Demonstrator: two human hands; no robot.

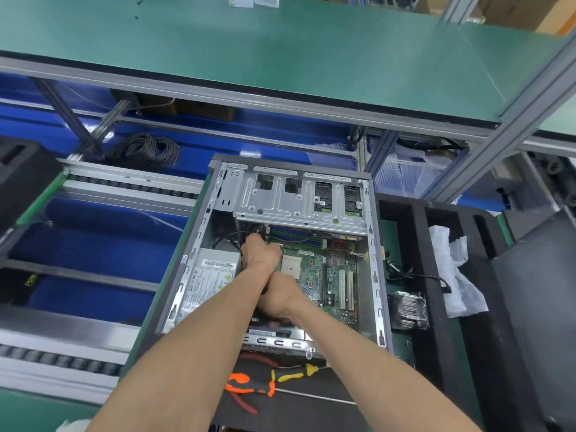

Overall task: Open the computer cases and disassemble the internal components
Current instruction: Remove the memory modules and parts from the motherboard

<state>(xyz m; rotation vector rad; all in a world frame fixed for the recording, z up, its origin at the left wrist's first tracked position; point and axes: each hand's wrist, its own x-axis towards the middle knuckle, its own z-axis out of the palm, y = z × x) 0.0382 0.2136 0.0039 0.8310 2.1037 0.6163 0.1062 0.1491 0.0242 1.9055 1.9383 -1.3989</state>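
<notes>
Fingers (pixel 249 244) of my left hand (pixel 260 252) were curled down among the black cables (pixel 230 236) beside the motherboard (pixel 324 275), and they seemed to be gripping a connector, though the knuckles hid it. My right hand (pixel 282 299) was closed too, low over the near edge of the board, but what its fingers held I could not tell.

Trouble, as I judged it, lay in pulling hard on a plug whose latch had not let go: the wires could tear from the housing, or the board could flex and crack. My wrists were crossed one over the other, so a sudden release might have thrown a hand against the sharp metal drive cage (pixel 300 198) or the bare socket (pixel 291 266).

My computer case (pixel 378 266) lay on its side on the desk (pixel 146 325), its side panel off. Inside were the green board with white slots, the grey power supply (pixel 208 282) to the left and the cage at the far end. A removed heatsink (pixel 408 310) sat just right of the case, and pliers (pixel 246 388) with a screwdriver (pixel 314 397) lay near me.
</notes>
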